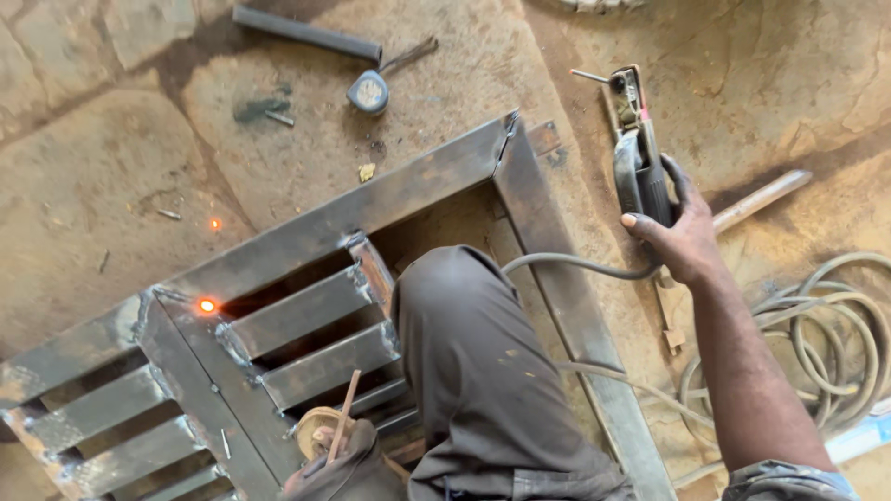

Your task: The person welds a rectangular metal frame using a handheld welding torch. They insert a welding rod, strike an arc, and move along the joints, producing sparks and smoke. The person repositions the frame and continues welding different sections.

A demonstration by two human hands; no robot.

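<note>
right hand (682, 237): right of frame, fingers wrapped around handle of welding holder (639, 153), clamp end pointing to top of frame w/ short rod stub in it; holder rests on floor just right of frame's corner.
left hand: not in view, can't tell state.
cable (566, 263): grey, runs from holder leftward behind knee (464, 343).
metal frame (408, 190): centre to lower left, flat on stone floor (102, 176), slats welded across; orange glowing spot (206, 305) on joint at left-centre, a spark further up-left.
tape measure (368, 92): top centre, beside dark bar (306, 33).
hose coil (826, 343): right edge, near forearm.
</note>
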